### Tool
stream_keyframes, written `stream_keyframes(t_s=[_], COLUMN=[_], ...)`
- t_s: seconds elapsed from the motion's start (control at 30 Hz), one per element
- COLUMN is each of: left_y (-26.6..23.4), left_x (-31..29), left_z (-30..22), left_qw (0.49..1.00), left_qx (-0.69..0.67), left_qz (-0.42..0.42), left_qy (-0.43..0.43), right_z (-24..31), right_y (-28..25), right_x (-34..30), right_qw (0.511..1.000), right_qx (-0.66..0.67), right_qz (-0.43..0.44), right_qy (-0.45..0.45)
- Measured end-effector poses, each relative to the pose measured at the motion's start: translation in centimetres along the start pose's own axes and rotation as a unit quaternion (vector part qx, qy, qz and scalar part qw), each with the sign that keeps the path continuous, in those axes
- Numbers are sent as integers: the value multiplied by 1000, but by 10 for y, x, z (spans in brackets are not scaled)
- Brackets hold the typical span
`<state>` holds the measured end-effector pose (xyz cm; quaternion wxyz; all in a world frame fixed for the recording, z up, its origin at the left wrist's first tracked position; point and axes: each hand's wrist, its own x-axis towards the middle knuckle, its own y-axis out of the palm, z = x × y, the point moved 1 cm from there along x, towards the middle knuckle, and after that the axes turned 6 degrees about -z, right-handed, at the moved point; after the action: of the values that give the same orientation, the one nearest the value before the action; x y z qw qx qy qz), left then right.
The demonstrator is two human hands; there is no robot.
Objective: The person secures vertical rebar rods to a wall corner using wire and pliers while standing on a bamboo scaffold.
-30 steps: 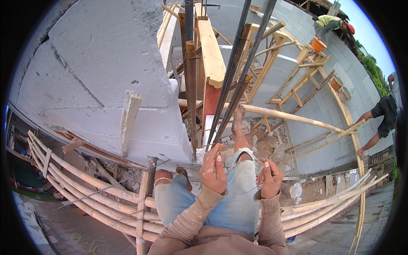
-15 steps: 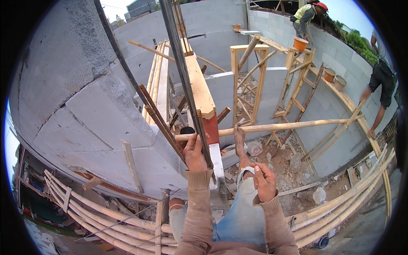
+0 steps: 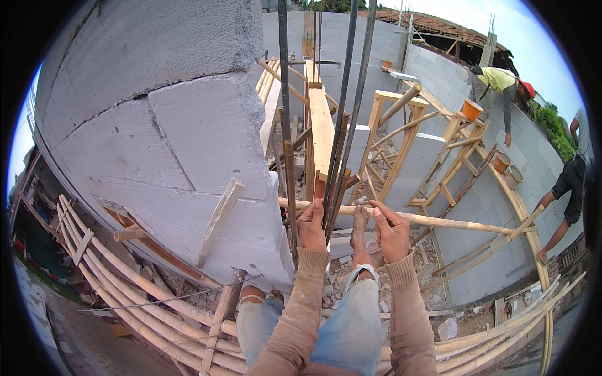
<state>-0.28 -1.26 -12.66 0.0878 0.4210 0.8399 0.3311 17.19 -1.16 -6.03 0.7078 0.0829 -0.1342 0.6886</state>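
Observation:
My left hand [image 3: 311, 227] is closed, thumb and fingers pinched together right beside the upright steel rebars [image 3: 363, 56]; what lies between the fingertips is hidden. To its right my right hand [image 3: 391, 233] hovers over my leg, thumb and forefinger brought together on something too small to make out. Behind both hands a bamboo pole [image 3: 454, 223] runs across, and my bare foot [image 3: 360, 229] rests against it. Rusty-brown lengths of steel [image 3: 290, 175] stand between the rebars and the block wall on the left.
A pale block wall [image 3: 188, 131] rises close on my left, with a wood strip [image 3: 219, 222] leaning on it. Bamboo rails [image 3: 144, 293] curve below. Two people [image 3: 501, 80] work at the right wall, near an orange bucket [image 3: 472, 111]. Rubble covers the ground.
My view has turned left, so the scaffold and rebars sit further right in the picture. My right hand has risen toward the rebars. The far worker's arm now reaches down.

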Motion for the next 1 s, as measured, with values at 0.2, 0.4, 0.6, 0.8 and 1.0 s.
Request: stream_keyframes(t_s=[0.2, 0.4, 0.6, 0.8, 1.0], left_y=[6, 26, 8, 15, 3], left_x=[-6, -24, -28, -11, -6], left_z=[-17, -2, -51, -6, 4], left_qw=[999, 997, 999, 997, 999], left_qx=[-2, 11, -17, -30, -42], left_qz=[46, 53, 51, 54, -6], left_qy=[21, 54, 12, 35, -14], right_z=[11, -5, 20, 1, 3], right_y=[32, 19, 71, 41, 46], right_x=[31, 54, 55, 58, 52], right_qw=[987, 967, 971, 971, 972], right_qx=[9, 28, -9, -8, -2], right_qz=[158, 226, 238, 230, 235], right_qy=[41, 111, -36, 63, -3])
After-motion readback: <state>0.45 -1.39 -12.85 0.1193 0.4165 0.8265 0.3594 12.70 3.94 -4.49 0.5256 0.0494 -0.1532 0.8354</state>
